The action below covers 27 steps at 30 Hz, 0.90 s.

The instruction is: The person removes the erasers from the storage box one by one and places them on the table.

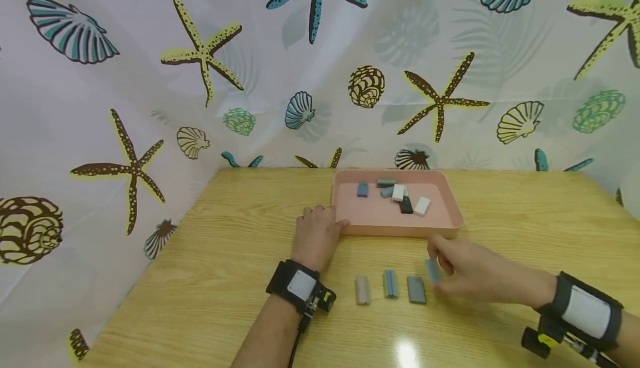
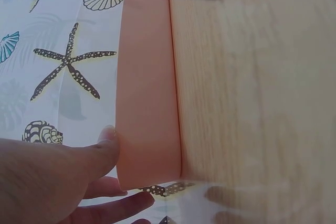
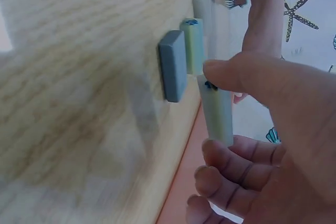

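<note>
My right hand point(image 1: 462, 270) pinches a pale blue-and-yellow, eraser-like block point(image 3: 219, 111) between thumb and fingertips, near the front right of a pink tray point(image 1: 400, 232). Left of it, a row on the table holds a dark grey block point(image 1: 416, 290), a blue striped block point(image 1: 390, 284) and a beige block point(image 1: 362, 290). At the tray's front left corner, my left hand point(image 1: 317, 234) holds the edge, its thumb at the rim and its fingers around the side. The left wrist view shows this thumb against the tray's wall point(image 2: 147, 87).
Inside the tray lie several small blocks, among them a blue one point(image 1: 362, 190), a black one point(image 1: 406, 206) and a white one point(image 1: 422, 206). The wooden table point(image 1: 240, 234) meets a patterned cloth point(image 1: 260, 68) behind the tray.
</note>
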Motion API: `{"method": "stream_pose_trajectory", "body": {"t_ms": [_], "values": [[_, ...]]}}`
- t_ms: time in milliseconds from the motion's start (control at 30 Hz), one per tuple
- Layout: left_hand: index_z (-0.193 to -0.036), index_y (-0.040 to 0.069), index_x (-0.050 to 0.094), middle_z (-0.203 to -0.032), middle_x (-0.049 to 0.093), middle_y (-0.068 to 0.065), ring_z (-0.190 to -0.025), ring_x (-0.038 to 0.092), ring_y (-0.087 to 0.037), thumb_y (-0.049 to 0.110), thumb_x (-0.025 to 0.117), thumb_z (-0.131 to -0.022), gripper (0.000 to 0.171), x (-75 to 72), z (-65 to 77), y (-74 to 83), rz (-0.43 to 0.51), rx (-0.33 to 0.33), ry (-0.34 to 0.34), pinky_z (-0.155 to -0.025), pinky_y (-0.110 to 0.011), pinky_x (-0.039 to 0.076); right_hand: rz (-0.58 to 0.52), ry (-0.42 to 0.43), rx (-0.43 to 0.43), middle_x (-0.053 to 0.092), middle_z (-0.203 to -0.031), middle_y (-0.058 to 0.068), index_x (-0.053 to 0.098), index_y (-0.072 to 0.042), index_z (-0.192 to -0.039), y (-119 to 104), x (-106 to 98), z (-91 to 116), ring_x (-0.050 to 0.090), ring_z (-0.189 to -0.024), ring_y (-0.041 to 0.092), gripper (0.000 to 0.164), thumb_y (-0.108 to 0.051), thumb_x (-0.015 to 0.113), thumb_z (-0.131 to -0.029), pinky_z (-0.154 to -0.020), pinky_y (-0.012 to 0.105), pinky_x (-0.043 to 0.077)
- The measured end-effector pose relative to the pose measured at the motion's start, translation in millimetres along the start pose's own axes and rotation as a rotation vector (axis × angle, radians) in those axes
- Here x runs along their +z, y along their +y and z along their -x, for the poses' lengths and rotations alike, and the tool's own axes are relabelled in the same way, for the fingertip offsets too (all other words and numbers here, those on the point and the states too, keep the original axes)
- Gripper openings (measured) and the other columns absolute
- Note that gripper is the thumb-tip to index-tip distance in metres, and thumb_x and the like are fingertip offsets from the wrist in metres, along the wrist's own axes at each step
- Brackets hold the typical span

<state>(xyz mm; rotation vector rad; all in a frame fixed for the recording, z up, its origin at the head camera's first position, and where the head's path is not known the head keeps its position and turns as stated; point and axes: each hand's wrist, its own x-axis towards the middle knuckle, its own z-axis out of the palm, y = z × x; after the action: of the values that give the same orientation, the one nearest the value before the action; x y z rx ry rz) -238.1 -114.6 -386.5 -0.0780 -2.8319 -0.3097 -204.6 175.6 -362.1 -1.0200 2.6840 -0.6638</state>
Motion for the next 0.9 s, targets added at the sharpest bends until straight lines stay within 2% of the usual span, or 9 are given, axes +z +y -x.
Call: {"method": "stream_pose_trajectory", "body": {"t_ms": [267, 600, 667, 800, 900], "values": [[-0.105, 0.007, 0.073, -0.096, 0.072, -0.012, -0.088, 0.064, -0.029, 0.045, 0.063, -0.093, 0.041, 0.5, 0.1, 0.7, -0.004, 0.002, -0.006, -0.075, -0.043, 0.053, -0.060, -0.134, 0.104, 0.045, -0.071, -0.006, 0.051, -0.016, -0.101, 6.2, 8.3, 3.8, 0.043, -0.061, 0.003, 0.043, -0.037, 0.081, -0.079, -0.053, 0.022, 0.031], [-0.107, 0.007, 0.072, -0.097, 0.072, -0.012, -0.090, 0.063, -0.028, 0.045, 0.064, -0.093, 0.040, -0.8, 0.3, 1.0, 0.001, -0.018, -0.021, -0.077, -0.043, 0.053, -0.008, -0.165, 0.090, 0.046, -0.071, -0.006, 0.050, -0.018, -0.099, 10.0, 7.7, 4.2, 0.042, -0.061, 0.003, 0.044, -0.038, 0.082, -0.077, -0.053, 0.022, 0.030], [-0.107, 0.007, 0.072, -0.097, 0.072, -0.012, -0.091, 0.063, -0.029, 0.044, 0.064, -0.093, 0.040, -0.8, 0.3, 1.1, 0.003, -0.019, -0.022, -0.078, -0.044, 0.053, -0.002, -0.185, 0.109, 0.047, -0.071, -0.006, 0.050, -0.019, -0.100, 9.6, 6.1, 3.8, 0.043, -0.061, 0.003, 0.045, -0.039, 0.083, -0.076, -0.053, 0.022, 0.030], [-0.107, 0.007, 0.072, -0.097, 0.072, -0.012, -0.091, 0.064, -0.029, 0.044, 0.064, -0.093, 0.041, -0.7, 0.5, 1.4, 0.003, -0.015, -0.020, -0.078, -0.044, 0.053, 0.048, -0.214, 0.136, 0.049, -0.075, -0.005, 0.053, -0.022, -0.103, 7.1, -0.8, 1.8, 0.044, -0.064, 0.005, 0.047, -0.047, 0.082, -0.075, -0.054, 0.024, 0.031], [-0.108, 0.007, 0.072, -0.098, 0.072, -0.012, -0.092, 0.064, -0.029, 0.045, 0.064, -0.093, 0.041, -0.7, 0.3, 1.6, -0.002, -0.015, -0.023, -0.078, -0.044, 0.053, 0.089, -0.184, 0.106, 0.051, -0.080, -0.004, 0.057, -0.020, -0.104, 5.0, -10.0, -0.8, 0.044, -0.065, 0.005, 0.045, -0.049, 0.080, -0.077, -0.054, 0.024, 0.033]]}}
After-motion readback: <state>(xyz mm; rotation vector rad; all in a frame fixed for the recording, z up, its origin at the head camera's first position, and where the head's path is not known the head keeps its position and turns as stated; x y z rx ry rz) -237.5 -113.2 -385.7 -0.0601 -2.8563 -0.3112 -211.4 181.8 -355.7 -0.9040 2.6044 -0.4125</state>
